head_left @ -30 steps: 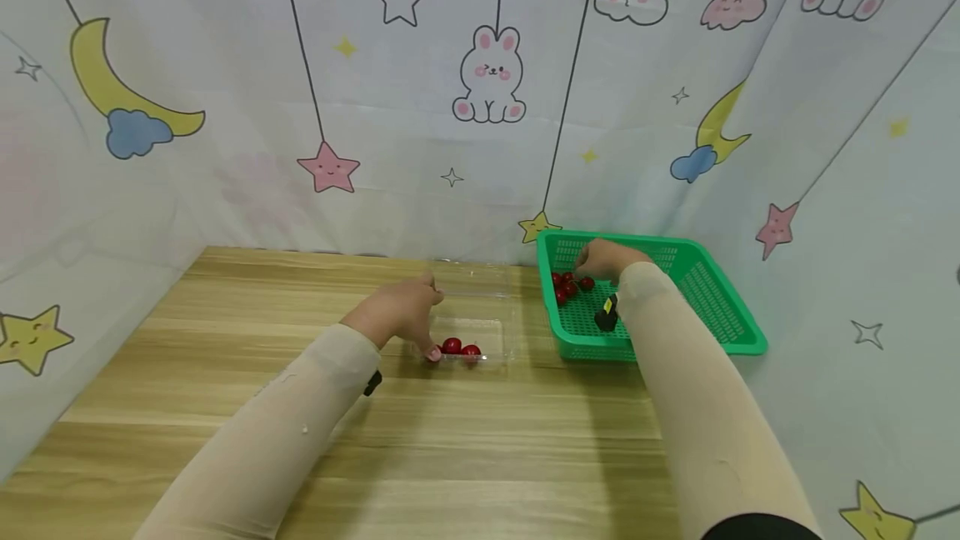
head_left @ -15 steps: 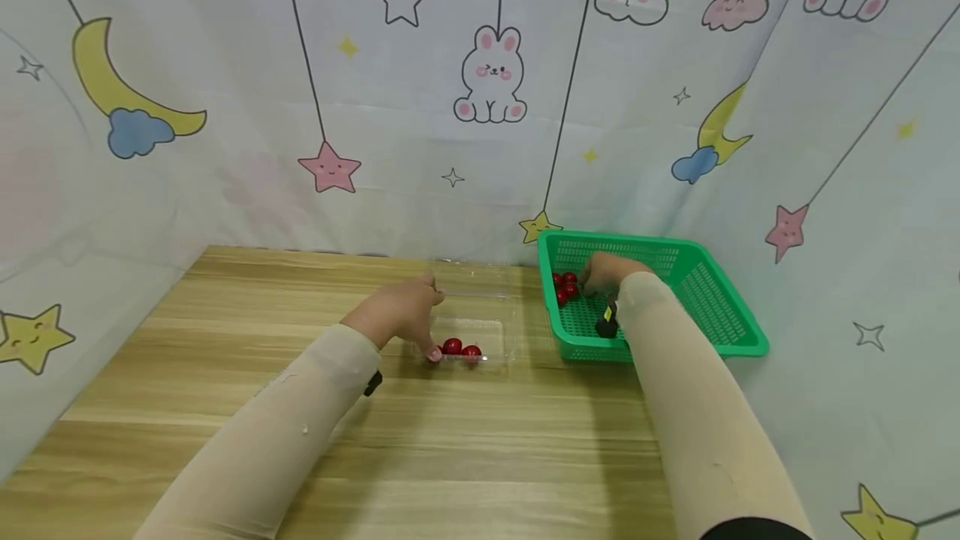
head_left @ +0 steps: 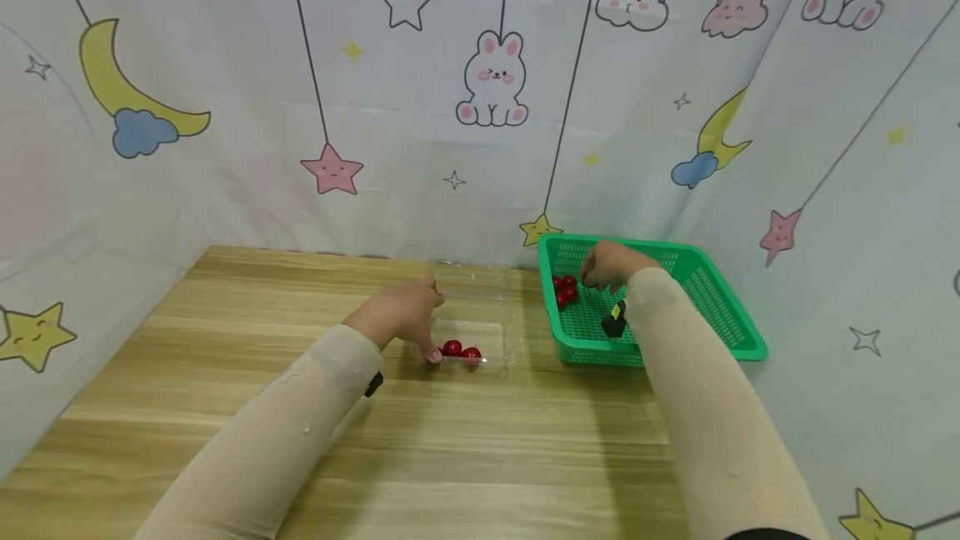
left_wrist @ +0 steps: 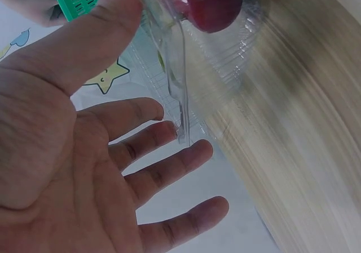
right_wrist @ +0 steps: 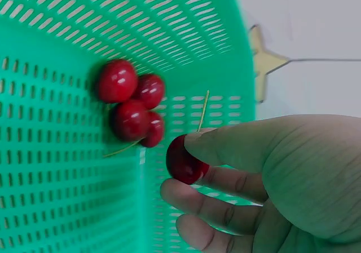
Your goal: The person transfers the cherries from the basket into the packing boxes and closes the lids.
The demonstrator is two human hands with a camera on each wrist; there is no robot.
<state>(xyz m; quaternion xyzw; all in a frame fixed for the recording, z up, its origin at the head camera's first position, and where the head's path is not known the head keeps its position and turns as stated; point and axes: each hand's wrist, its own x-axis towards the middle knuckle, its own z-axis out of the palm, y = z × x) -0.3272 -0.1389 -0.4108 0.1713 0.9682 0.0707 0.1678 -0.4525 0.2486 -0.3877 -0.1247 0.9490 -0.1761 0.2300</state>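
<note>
My right hand (head_left: 611, 265) is inside the green basket (head_left: 697, 348), pinching a dark red cherry (right_wrist: 183, 161) between thumb and fingers. Its thin green stem points up in the right wrist view. Beside it, several more cherries (right_wrist: 131, 119) lie bunched in the basket's corner. On the table, a clear plastic box (head_left: 491, 332) stands with its lid (head_left: 480, 277) folded back, and red cherries (head_left: 452, 347) lie along its front wall. My left hand (head_left: 401, 311) rests at the box's left side, thumb against the front corner. Its other fingers (left_wrist: 180, 165) extend loosely near the plastic edge.
Both containers stand on a wood-grain table (head_left: 450, 457), the basket to the right of the box. Behind them hangs a white cloth (head_left: 405, 107) printed with stars, moons and rabbits. A small black device (head_left: 615, 321) sits at the right wrist.
A cherry lying apart on the basket floor is now in my right hand, which dipped to it and has risen slightly. The left hand and the box have stayed put.
</note>
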